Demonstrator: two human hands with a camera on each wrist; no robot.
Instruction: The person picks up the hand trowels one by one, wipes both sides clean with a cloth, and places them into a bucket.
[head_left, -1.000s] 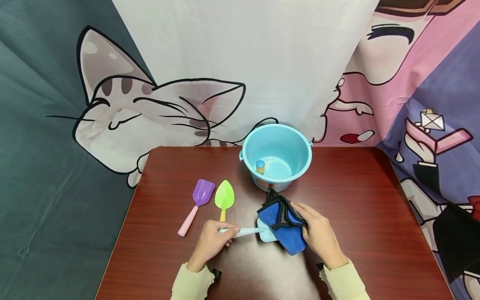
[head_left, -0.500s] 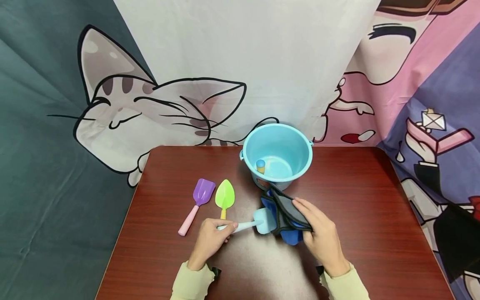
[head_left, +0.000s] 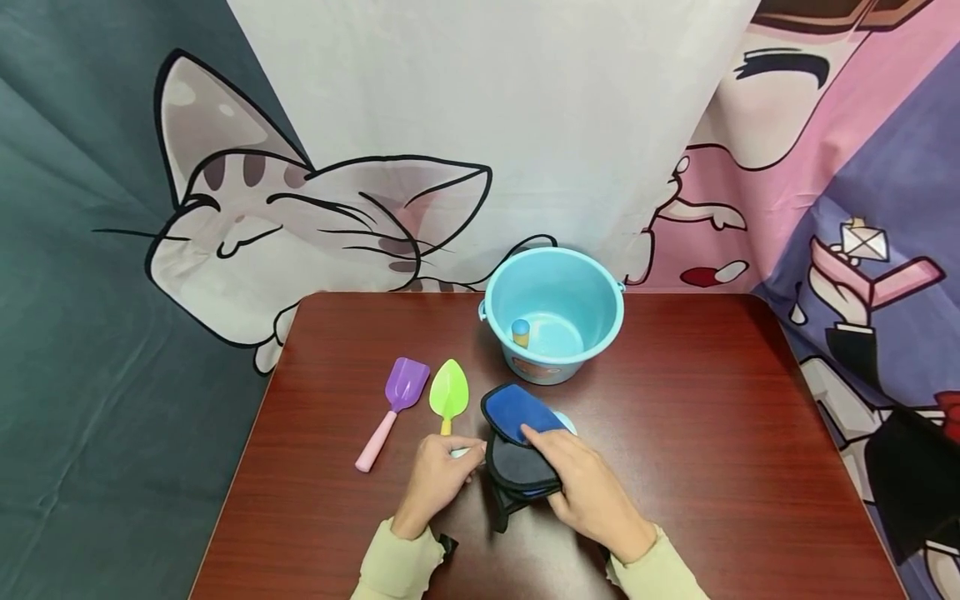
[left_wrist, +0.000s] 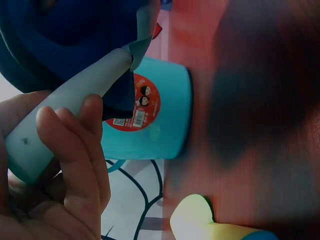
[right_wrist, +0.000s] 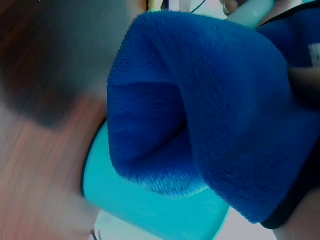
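My left hand (head_left: 438, 475) grips the pale blue handle of a toy shovel (left_wrist: 75, 100). My right hand (head_left: 596, 496) holds a folded cloth (head_left: 521, 450), blue and fluffy on one side, grey on the other, with black edging. The cloth lies over the shovel in the head view, and only a bit of the pale blade shows past its right side. Seen from the right wrist, the blue fluffy face (right_wrist: 240, 110) bulges in a loop and hides most of the shovel.
A light blue bucket (head_left: 588, 292) stands at the table's back edge, with a small blue-and-tan object (head_left: 521, 333) inside. On the left lie a purple toy shovel (head_left: 407, 385) with a pink handle and a green trowel (head_left: 450, 392) with a yellow handle.
My right hand has moved left and nearer with the cloth, bringing it from the blade across the shovel toward my left hand. The left hand has shifted slightly right, still gripping the handle.
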